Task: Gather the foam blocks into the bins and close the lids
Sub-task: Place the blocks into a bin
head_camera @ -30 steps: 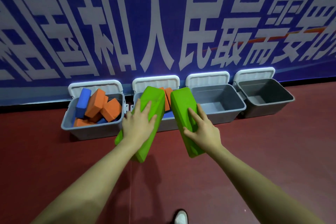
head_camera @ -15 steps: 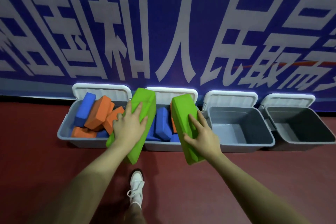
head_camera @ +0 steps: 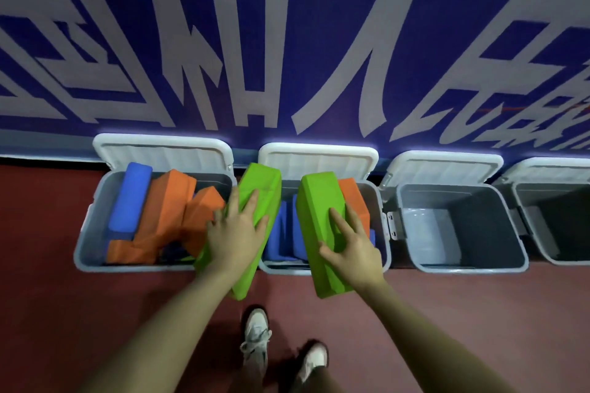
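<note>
My left hand grips a long green foam block held over the gap between the first and second bins. My right hand grips a second green foam block above the second bin. That grey bin holds blue blocks and an orange block. The first bin on the left is packed with orange blocks and a blue block. All the white lids, such as the second bin's lid, stand open against the wall.
An empty grey bin stands to the right, and a fourth bin is cut off at the frame edge. The bins line a blue banner wall. My white shoes stand on the red floor just in front.
I have stepped closer to the bins, and both green blocks have moved forward over the first two bins. Both hands keep their hold.
</note>
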Available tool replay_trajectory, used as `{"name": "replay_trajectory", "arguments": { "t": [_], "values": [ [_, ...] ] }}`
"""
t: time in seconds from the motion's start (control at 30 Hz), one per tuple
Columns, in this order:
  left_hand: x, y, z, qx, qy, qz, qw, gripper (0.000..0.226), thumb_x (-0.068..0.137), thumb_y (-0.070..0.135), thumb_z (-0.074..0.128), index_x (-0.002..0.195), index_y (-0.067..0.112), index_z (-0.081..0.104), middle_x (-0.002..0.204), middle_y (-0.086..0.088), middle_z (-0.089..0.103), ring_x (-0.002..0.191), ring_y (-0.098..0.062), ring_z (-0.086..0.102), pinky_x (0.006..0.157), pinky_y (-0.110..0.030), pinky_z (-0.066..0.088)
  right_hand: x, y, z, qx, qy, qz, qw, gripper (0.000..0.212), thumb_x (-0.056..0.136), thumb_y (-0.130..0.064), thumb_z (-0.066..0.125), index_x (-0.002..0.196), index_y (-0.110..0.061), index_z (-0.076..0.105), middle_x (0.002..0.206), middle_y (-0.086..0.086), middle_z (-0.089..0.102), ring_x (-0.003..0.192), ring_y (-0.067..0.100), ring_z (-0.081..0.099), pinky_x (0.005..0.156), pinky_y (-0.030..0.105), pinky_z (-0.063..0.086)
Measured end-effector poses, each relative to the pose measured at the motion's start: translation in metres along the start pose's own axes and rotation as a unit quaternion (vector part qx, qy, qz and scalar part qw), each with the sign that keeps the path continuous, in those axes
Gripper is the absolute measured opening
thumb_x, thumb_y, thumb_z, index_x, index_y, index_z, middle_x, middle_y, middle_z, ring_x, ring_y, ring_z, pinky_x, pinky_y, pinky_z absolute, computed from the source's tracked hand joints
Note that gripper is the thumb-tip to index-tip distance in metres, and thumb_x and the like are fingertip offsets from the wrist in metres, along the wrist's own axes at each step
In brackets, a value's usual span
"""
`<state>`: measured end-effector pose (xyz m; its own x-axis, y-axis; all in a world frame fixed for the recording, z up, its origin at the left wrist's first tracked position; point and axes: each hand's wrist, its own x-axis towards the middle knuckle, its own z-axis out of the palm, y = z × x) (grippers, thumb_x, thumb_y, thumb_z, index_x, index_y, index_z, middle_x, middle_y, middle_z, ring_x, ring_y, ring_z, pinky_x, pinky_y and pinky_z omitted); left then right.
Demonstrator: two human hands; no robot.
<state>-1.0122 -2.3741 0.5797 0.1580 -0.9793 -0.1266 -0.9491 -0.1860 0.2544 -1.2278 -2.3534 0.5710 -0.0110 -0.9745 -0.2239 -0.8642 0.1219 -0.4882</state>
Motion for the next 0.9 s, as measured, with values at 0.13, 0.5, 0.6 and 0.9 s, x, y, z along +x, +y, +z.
{"name": "replay_trajectory", "arguments": {
  "t": [0.13,0.5,0.6,0.9],
  "values": [
    [0.047,-0.009,0.062,0.0,-0.03,-0.021,0.999,0.059,0.091,0.048,0.053,0.146,0.033,0.036,0.156,-0.007,0.026,0.115,-0.042,0.049,0.09,-0.044,0.041,0.055,0.019,0.051,0.028,-0.01,0.019,0.999,0.07,0.08,-0.045,0.069,0.143,-0.04,0.04,0.158,-0.016,0.017,0.128,0.013,0.048,0.082,0.038,0.051],
    [0.147,-0.002,0.247,-0.043,-0.055,-0.096,0.993,0.057,0.082,0.039,0.07,0.135,0.025,0.054,0.141,-0.023,0.045,0.102,-0.049,0.054,0.081,-0.052,0.044,0.186,0.108,0.156,0.107,0.028,0.016,0.994,0.069,0.077,-0.037,0.075,0.14,-0.033,0.046,0.154,-0.007,0.03,0.129,-0.004,0.03,0.09,0.023,0.04],
    [0.163,0.008,0.279,-0.035,-0.043,-0.072,0.996,0.058,0.075,0.036,0.076,0.128,0.02,0.06,0.132,-0.026,0.051,0.091,-0.048,0.058,0.071,-0.051,0.048,0.211,0.125,0.172,0.153,0.02,0.007,0.988,0.071,0.075,-0.038,0.071,0.141,-0.028,0.046,0.154,-0.001,0.029,0.129,-0.012,0.025,0.095,-0.002,0.023],
    [0.162,0.017,0.336,-0.068,-0.091,-0.021,0.993,0.062,0.075,0.026,0.078,0.132,0.013,0.058,0.134,-0.03,0.047,0.092,-0.048,0.059,0.067,-0.049,0.054,0.234,0.157,0.178,0.164,-0.005,-0.016,0.986,0.088,0.072,-0.061,0.061,0.148,-0.025,0.033,0.156,0.004,0.022,0.144,0.009,0.019,0.109,0.012,0.02]
  ]
}}
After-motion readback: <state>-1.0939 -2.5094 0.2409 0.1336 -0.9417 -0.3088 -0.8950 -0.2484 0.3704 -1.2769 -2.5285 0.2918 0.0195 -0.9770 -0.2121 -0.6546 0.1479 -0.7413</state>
